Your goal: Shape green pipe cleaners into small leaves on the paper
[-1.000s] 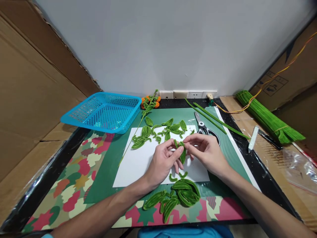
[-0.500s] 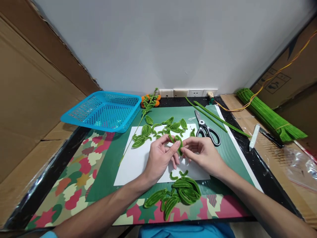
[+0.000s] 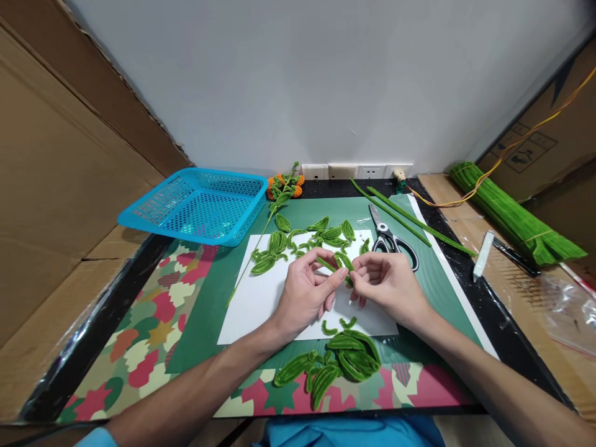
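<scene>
Both my hands meet over a white sheet (image 3: 254, 304) on the green mat. My left hand (image 3: 310, 292) and my right hand (image 3: 386, 285) pinch the same small green pipe-cleaner leaf (image 3: 342, 261) between their fingertips, its stem pointing left from the left thumb. A pile of finished green leaves (image 3: 335, 366) lies just in front of my wrists. More green leaves (image 3: 302, 239) are scattered on the far part of the sheet.
A blue mesh basket (image 3: 198, 205) stands at the far left. Scissors (image 3: 391, 239) lie right of the sheet, with long green stems (image 3: 410, 223) beyond them. A bundle of green pipe cleaners (image 3: 512, 217) lies at the far right. An orange flower sprig (image 3: 282, 189) rests by the wall sockets.
Both hands have kept hold of the leaf and turned it between the fingers. They shifted slightly away from me, and the view rose a little.
</scene>
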{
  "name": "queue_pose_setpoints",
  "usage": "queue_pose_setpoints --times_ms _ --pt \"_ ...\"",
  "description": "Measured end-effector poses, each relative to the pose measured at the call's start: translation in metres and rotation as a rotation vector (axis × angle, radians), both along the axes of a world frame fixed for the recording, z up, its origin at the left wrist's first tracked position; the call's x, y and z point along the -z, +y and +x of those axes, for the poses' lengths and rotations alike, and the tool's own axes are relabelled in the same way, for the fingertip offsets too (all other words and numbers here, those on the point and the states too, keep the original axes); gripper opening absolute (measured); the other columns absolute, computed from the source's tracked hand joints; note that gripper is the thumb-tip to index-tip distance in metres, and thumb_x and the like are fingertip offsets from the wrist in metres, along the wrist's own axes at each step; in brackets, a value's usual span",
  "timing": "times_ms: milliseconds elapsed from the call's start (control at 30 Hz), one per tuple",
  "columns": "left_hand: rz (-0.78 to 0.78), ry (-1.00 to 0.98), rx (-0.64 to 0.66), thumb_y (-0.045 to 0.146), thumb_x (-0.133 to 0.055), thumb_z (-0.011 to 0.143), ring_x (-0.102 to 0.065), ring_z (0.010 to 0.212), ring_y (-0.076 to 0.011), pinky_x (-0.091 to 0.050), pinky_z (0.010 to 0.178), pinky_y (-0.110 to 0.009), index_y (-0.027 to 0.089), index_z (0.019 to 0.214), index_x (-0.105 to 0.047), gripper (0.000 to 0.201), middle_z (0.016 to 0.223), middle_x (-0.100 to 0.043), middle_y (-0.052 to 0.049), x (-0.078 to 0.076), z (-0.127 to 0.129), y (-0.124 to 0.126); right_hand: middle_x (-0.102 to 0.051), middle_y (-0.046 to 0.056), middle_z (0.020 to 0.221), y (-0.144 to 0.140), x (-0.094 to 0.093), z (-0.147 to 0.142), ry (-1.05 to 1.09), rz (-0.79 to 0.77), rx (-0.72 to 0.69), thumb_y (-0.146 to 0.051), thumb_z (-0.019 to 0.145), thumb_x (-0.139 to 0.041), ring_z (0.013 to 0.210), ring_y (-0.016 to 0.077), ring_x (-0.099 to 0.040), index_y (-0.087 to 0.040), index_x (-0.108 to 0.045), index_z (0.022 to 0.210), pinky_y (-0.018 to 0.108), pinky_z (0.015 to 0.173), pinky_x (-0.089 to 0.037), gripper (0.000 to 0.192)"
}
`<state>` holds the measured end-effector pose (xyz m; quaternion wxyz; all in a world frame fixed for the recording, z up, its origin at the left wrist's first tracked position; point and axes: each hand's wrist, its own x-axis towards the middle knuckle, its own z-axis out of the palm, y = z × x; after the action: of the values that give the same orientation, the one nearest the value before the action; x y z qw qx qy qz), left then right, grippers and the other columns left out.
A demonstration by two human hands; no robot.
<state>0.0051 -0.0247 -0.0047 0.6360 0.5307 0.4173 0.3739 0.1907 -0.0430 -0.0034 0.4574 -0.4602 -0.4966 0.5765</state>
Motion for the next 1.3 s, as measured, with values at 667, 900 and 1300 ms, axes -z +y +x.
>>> queue_pose_setpoints --times_ms 667,900,1300 --pt "-0.009 -0.06 0.022 0.047 -0.079 0.09 -0.053 0.035 -0.0082 -0.041 0.034 -0.016 0.017 0.1 -0.062 0.035 0.055 -0.064 0.004 0.001 0.0 0.005 -0.074 0.003 0.064 0.006 -0.004 0.004 0.082 -0.014 0.006 -0.044 0.076 -0.091 0.051 0.0172 -0.07 -0.017 -0.068 0.084 0.029 0.052 -0.061 0.036" --pt "0.001 -0.038 0.022 0.052 -0.074 0.093 -0.048 0.032 -0.0079 -0.035 0.032 -0.015 0.018 0.1 -0.061 0.037 0.051 -0.063 0.004 0.006 -0.001 0.005 -0.072 0.002 0.06 0.004 -0.004 -0.001 0.084 -0.012 -0.028 -0.042 0.077 -0.091 0.048 0.016 -0.068 -0.018 -0.067 0.083 0.028 0.05 -0.059 0.035" --pt "-0.01 -0.095 0.001 0.05 -0.076 0.091 -0.056 0.034 -0.008 -0.041 0.031 -0.015 0.019 0.098 -0.056 0.038 0.063 -0.06 0.007 0.001 0.003 0.004 -0.072 0.002 0.063 0.003 -0.003 0.0 0.049 0.024 -0.022 -0.045 0.08 -0.088 0.051 0.016 -0.068 -0.018 -0.068 0.085 0.028 0.052 -0.058 0.034"
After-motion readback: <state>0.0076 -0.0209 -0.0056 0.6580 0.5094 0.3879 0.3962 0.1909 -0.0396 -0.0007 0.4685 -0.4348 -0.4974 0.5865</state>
